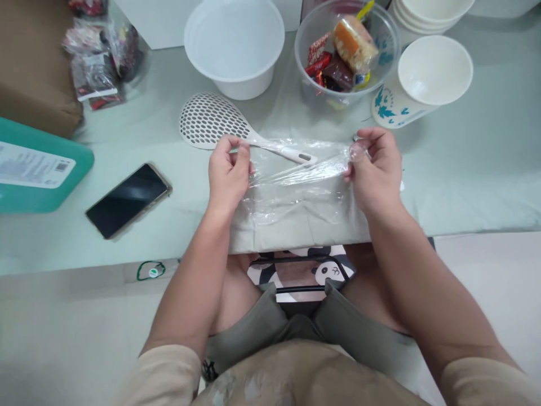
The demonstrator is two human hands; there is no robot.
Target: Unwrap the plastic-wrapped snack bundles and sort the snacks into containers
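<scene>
A clear plastic bag [296, 197] is stretched between my two hands over the table's front edge. My left hand [230, 172] pinches its left side between thumb and fingers. At the opposite side, my right hand [375, 166] grips the bag with the fingers curled. Behind the film lies a white slotted skimmer [213, 121], its handle showing through the plastic. A white bowl [234, 42] stands beyond the skimmer. To its right is a clear bowl [304, 84] holding wrapped snacks [353, 48]. A white paper cup [435, 70] with blue-green leaves stands behind my right hand.
A black phone [129, 200] lies left of my left hand. The far left has a teal container [42, 169], a brown box [34, 62] and packaged snacks [95, 73]. More stacked paper cups [439, 11] stand at the back right. A panda-print item [304, 273] is between my legs.
</scene>
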